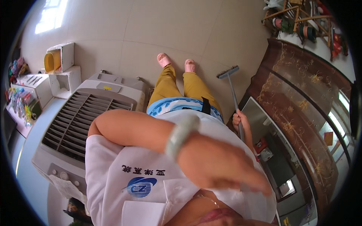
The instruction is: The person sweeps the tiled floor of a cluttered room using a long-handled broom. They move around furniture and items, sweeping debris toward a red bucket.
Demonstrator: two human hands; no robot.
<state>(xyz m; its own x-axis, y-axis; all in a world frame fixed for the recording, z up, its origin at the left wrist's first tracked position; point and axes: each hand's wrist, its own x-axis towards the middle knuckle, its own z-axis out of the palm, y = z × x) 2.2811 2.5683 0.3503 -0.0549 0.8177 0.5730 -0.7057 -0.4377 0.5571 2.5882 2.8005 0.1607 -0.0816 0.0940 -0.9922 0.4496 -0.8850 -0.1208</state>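
My right hand [241, 120] grips the grey pole of a floor brush [233, 91] at my right side. Its head with dark bristles [228, 72] is at the floor, beyond and right of my feet. My left forearm crosses my chest, a pale green bangle at the wrist. Blurred by motion, my left hand [223, 166] is close to the camera with its fingers pointing right. The upper pole passes out of sight behind it. Whether the left fingers touch the pole cannot be told.
An air cooler [93, 113] with a slatted front stands close on my left. Beyond it are white boxes [66, 80] and a yellow bin [53, 61]. A cabinet under a patterned clear cover [299, 93] and a television [282, 158] line my right. Folding wooden racks [297, 19] hold pots.
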